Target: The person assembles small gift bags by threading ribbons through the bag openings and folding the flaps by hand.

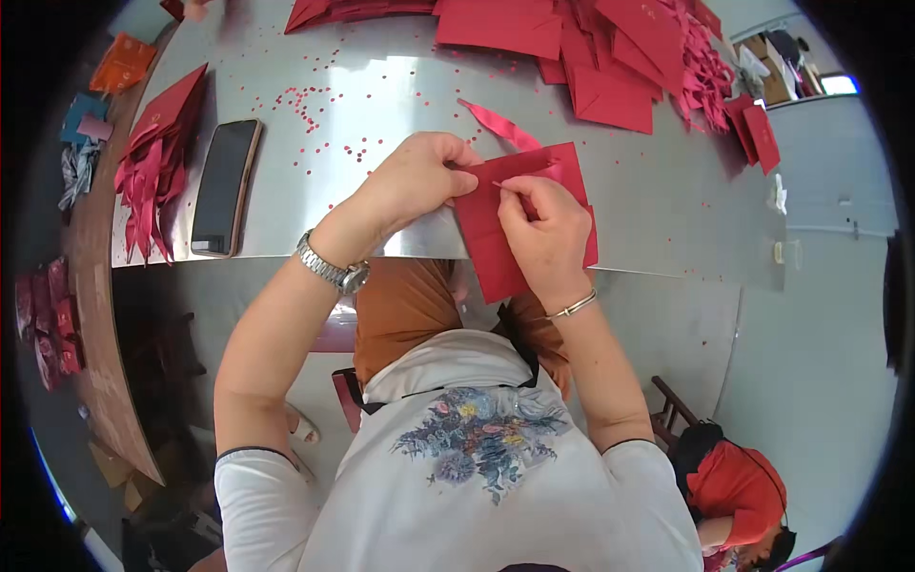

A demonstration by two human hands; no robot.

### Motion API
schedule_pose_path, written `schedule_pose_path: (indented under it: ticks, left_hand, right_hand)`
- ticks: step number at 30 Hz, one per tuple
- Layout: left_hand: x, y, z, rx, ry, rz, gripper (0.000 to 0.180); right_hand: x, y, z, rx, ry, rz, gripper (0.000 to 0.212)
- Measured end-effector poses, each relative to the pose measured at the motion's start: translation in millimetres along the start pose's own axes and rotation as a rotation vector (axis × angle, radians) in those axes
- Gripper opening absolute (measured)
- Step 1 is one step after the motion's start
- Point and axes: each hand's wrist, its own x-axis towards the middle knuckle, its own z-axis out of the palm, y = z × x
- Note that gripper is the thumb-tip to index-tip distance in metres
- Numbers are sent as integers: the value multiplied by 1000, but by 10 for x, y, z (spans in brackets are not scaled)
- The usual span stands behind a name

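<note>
A red paper bag (491, 250), lying flat and tilted, is between my hands at the table's front edge, its lower part over the edge. My left hand (419, 181) pinches its upper left corner between thumb and fingers. My right hand (548, 229) rests over the bag with thumb and forefinger closed on a red ribbon (500, 184), of which only a small end shows at the fingertips. More red ribbon (500, 124) trails from behind the bag's top edge onto the table. The right palm hides part of the bag.
Red bags (610, 95) are heaped at the far right beside bunched ribbons (703, 76). A phone (225, 191) lies left, next to ribboned bags (172, 124). Small red paper dots (310, 107) are scattered over the metal table (667, 219). Another person (739, 491) in red is at lower right.
</note>
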Motion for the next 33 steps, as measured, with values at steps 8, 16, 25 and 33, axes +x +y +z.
schedule_pose_path:
  ticks: [8,16,25,33]
  left_hand:
    - [-27,-52,11,-6,43,18,17]
    - [-30,-99,-8,66,43,70,23]
    - [5,-129,-41,127,49,71,19]
    - [-16,-120,-11,3,91,82,15]
  right_hand:
    - [2,9,63,-26,38,-105,7]
    - [34,49,99,-164,26,-298,7]
    - [7,13,123,16,51,-94,8]
    - [41,37,137,8,36,-78,7]
